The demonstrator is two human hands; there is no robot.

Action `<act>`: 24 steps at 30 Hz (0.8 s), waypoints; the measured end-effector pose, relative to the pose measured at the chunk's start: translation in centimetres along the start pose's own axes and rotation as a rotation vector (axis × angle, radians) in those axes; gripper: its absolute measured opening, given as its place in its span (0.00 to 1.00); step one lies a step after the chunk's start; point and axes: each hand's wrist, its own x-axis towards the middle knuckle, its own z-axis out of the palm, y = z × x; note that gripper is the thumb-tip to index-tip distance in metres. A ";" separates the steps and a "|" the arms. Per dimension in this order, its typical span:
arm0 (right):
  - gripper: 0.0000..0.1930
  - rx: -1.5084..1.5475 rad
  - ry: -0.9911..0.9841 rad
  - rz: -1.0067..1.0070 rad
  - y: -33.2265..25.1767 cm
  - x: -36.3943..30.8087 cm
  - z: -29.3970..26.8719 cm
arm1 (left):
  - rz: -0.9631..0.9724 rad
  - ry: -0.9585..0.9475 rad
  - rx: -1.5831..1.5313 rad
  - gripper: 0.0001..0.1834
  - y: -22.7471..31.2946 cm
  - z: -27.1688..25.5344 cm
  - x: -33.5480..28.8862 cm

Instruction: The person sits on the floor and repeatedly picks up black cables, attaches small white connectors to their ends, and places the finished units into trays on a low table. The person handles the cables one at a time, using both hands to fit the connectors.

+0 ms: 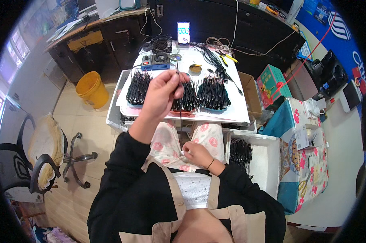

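Note:
My left hand point(163, 92) is raised over the front of the white table, thumb and forefinger pinched on a thin black cable point(181, 117). A short end of the cable stands up above the fingertips, and the rest hangs toward my lap. Down there my right hand point(197, 154) has its fingers closed around what looks like the cable's lower end, with a small pale tip at the fingers. Beneath and beside my left hand are bundles of short black cables in trays: a left bundle point(138, 87), a partly hidden middle bundle point(187, 97) and a right bundle point(213, 92).
On the table point(239, 109) are a blue soldering station point(155, 62), a small round tin point(195, 69), a lit phone point(183, 33), loose cables point(215, 60) and yellow-handled pliers point(231, 58). A white foam box point(268, 162) holds more cables at right. A yellow bucket point(92, 90) stands left.

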 end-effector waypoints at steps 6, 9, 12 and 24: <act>0.11 0.723 0.206 -0.009 -2.8 4.5 -9.7 | -0.036 -0.121 -0.006 0.07 -1.5 2.0 -6.7; 0.11 0.808 0.198 -0.061 -6.8 5.9 -13.3 | -0.068 -0.132 -0.026 0.07 -2.0 2.4 -7.9; 0.10 0.782 0.201 -0.050 -9.6 6.5 -14.0 | -0.069 -0.161 0.025 0.06 -2.2 2.8 -8.6; 0.05 0.251 0.388 -0.354 -10.7 4.9 -13.1 | -0.074 0.158 0.001 0.11 -3.1 4.0 -9.7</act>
